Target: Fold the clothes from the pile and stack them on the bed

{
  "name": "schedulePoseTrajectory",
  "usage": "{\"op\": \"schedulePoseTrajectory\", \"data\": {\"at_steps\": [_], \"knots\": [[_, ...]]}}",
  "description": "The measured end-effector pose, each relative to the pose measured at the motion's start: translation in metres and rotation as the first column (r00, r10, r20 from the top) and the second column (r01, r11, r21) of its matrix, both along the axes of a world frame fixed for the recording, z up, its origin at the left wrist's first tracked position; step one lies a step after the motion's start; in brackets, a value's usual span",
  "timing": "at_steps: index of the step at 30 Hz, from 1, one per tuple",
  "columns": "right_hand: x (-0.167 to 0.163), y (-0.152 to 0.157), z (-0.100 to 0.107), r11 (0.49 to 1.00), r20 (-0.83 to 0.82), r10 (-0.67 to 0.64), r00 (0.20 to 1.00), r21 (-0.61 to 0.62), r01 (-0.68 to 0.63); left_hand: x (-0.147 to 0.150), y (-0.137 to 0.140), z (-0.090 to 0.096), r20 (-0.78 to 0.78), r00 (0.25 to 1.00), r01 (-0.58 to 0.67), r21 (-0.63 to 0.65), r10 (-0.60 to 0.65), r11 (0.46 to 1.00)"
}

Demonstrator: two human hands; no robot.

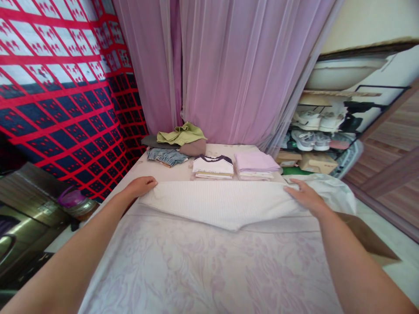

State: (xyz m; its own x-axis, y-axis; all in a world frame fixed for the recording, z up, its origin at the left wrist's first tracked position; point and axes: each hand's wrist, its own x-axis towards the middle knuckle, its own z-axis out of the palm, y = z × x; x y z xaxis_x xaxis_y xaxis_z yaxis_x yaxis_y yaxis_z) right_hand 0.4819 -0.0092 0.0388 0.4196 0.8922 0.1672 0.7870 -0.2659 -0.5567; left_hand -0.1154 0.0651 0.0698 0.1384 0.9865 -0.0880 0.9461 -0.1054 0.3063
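Observation:
White ribbed pants (216, 200), folded lengthwise, stretch across the bed between my two hands, with a pointed lower edge near the middle. My left hand (142, 186) pinches their left end, its fingers closed. At the right end, my right hand (304, 195) holds the cloth by the corner, thumb on the fabric and the index finger stretched out a little. Just beyond the pants lie a folded white shirt with a dark collar (212, 165), on a small stack, and a pile topped with folded lilac cloth (257, 162).
Jeans (166, 156) and a green garment (183, 134) lie in a heap at the bed's back left. Pink curtains (229, 74) hang behind. A shoe rack with grey shoes (310, 140) stands right; a purple-lidded jar (73, 200) stands left. The floral bedsheet (209, 270) spreads in front.

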Motion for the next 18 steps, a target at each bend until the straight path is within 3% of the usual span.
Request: {"op": "schedulePoseTrajectory", "data": {"at_steps": [2,4,6,9,11,13,15,18], "knots": [[-0.011,0.01,-0.02,0.988,-0.004,-0.085,0.996,-0.128,0.084,0.01,0.01,-0.017,-0.106,0.994,-0.024,-0.006,0.023,1.0],[-0.017,0.014,-0.037,0.98,-0.003,-0.123,0.992,-0.158,0.121,0.016,0.013,-0.033,-0.145,0.987,-0.064,0.023,0.066,0.998],[-0.022,0.01,-0.047,0.984,0.066,-0.144,0.987,-0.093,0.149,0.017,0.01,-0.045,-0.173,0.98,-0.091,0.051,0.098,0.995],[-0.041,-0.002,-0.049,0.986,0.251,-0.141,0.958,0.125,0.113,0.017,-0.002,-0.053,-0.203,0.973,-0.078,0.168,0.111,0.983],[-0.068,-0.012,-0.048,0.974,0.34,-0.045,0.939,0.222,-0.034,0.027,-0.015,-0.057,-0.203,0.978,0.006,0.297,0.057,0.955],[-0.103,-0.022,-0.05,0.946,0.399,0.143,0.906,0.213,-0.243,0.046,-0.032,-0.065,-0.165,0.982,0.148,0.373,-0.091,0.916],[-0.136,-0.03,-0.056,0.903,0.418,0.324,0.849,0.132,-0.409,0.072,-0.053,-0.075,-0.091,0.953,0.301,0.372,-0.288,0.878],[-0.167,-0.04,-0.068,0.884,0.405,0.439,0.802,-0.034,-0.467,0.104,-0.08,-0.091,-0.03,0.905,0.409,0.332,-0.424,0.85]]}}
